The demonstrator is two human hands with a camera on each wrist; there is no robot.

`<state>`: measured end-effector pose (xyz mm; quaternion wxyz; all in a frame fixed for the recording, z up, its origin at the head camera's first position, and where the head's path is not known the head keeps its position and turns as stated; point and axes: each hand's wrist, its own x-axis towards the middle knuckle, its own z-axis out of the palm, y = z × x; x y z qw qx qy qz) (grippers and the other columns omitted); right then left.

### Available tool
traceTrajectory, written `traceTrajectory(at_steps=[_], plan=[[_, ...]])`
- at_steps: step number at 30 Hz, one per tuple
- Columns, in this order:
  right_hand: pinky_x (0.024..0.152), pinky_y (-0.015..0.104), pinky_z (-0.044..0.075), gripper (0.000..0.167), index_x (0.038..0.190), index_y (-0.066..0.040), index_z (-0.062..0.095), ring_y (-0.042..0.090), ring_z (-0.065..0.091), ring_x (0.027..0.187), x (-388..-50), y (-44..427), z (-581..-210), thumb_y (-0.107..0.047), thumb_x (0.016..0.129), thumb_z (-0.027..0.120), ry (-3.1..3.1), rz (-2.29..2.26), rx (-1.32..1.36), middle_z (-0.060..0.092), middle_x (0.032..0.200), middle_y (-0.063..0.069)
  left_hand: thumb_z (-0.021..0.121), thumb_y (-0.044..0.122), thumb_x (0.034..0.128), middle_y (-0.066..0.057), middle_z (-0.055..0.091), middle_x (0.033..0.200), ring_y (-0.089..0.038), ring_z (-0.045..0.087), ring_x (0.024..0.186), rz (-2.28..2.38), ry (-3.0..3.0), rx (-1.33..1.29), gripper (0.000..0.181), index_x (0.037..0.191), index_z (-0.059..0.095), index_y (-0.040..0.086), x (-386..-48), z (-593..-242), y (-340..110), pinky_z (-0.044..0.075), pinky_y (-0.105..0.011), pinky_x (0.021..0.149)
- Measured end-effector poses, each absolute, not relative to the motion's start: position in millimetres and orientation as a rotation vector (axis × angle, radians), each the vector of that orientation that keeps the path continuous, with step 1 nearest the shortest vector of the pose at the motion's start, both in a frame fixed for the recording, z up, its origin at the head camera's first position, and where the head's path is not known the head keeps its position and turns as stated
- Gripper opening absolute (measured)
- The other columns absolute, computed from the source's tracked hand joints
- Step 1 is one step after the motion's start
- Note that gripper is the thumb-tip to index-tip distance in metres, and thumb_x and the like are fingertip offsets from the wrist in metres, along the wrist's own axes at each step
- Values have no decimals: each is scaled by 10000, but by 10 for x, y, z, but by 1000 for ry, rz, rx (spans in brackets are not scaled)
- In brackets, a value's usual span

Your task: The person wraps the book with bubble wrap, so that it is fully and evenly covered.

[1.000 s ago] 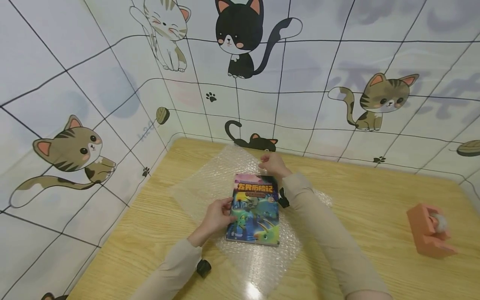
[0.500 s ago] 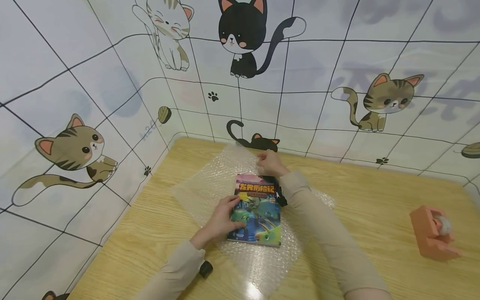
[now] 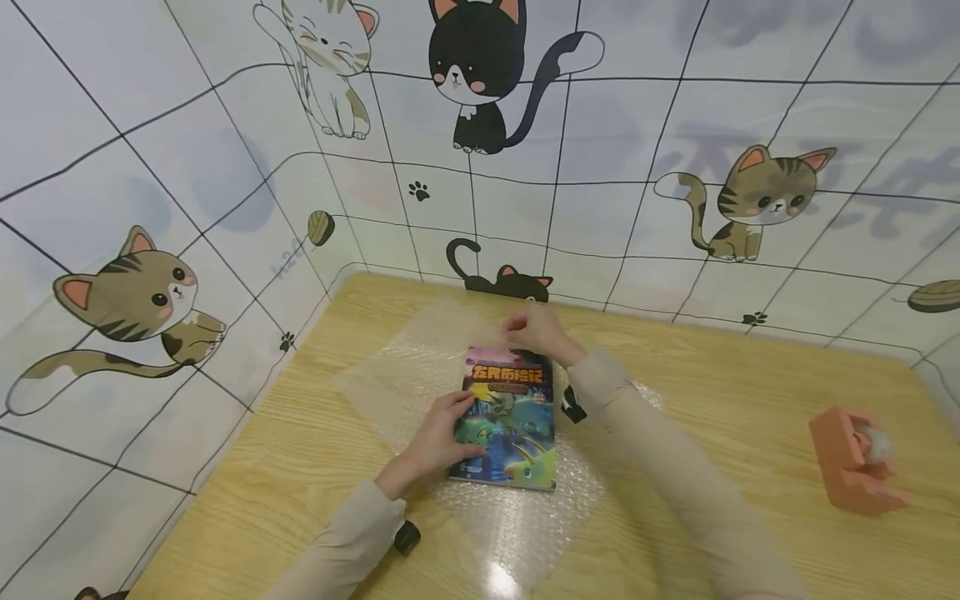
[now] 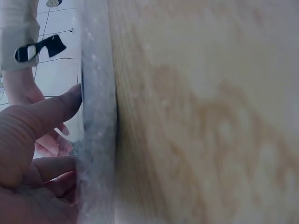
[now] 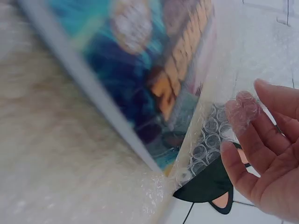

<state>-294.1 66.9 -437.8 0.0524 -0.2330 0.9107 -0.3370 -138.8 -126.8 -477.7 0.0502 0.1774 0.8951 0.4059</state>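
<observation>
A book with a colourful cover (image 3: 506, 417) lies on a sheet of bubble wrap (image 3: 390, 375), set diagonally on the wooden table (image 3: 720, 400). My left hand (image 3: 435, 437) rests across the book's left side, thumb and fingers spread apart on the cover; in the left wrist view its fingertips touch down above the wrap's edge. Beyond the book's top edge, my right hand (image 3: 542, 332) holds the far part of the wrap, raised off the table. In the right wrist view the clear film (image 5: 212, 135) covers some of that hand's curled fingertips.
An orange tape dispenser (image 3: 847, 467) with a roll of tape stands at the right of the table. Behind and to the left rises a wall covering (image 3: 600, 217) printed with cats and grid lines. Black wrist devices (image 3: 407, 537) hang under both forearms.
My left hand has slid farther onto the cover. My right hand has moved a little left, and the far corner of the wrap has lifted. The book stays about where it was.
</observation>
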Motion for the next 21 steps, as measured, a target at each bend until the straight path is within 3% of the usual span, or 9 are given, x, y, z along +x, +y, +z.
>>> traceTrajectory(at_steps=[4, 7, 15, 21], plan=[[599, 297, 432, 118, 873, -46, 739, 144, 547, 572, -2796, 696, -4385, -115, 886, 643, 2742, -945, -784, 695, 743, 54, 825, 129, 706, -253, 391, 1383, -417, 336, 1278, 1244, 2722, 539, 788, 1317, 418, -155, -1390, -4780, -1274, 324, -528, 1022], [554, 271, 408, 103, 841, -56, 746, 113, 518, 531, -2713, 712, -4417, -94, 874, 657, 2748, -929, -848, 698, 745, 49, 826, 126, 704, -249, 392, 1385, -416, 336, 1281, 1238, 2725, 536, 787, 1319, 420, -149, -1393, -4782, -1269, 323, -529, 1022], [706, 346, 534, 91, 836, -52, 747, 214, 652, 757, -2614, 725, -4506, -49, 858, 659, 2768, -859, -1018, 709, 847, 79, 827, 121, 700, -249, 398, 1384, -419, 344, 1276, 1234, 2732, 539, 782, 1316, 427, -147, -1389, -4782, -1263, 326, -528, 1020], [675, 333, 536, 75, 804, -60, 751, 220, 648, 751, -2580, 707, -4543, -22, 825, 689, 2816, -785, -1129, 702, 815, 66, 823, 129, 706, -243, 400, 1384, -415, 344, 1279, 1229, 2737, 544, 773, 1319, 433, -135, -1386, -4784, -1273, 328, -524, 1021]])
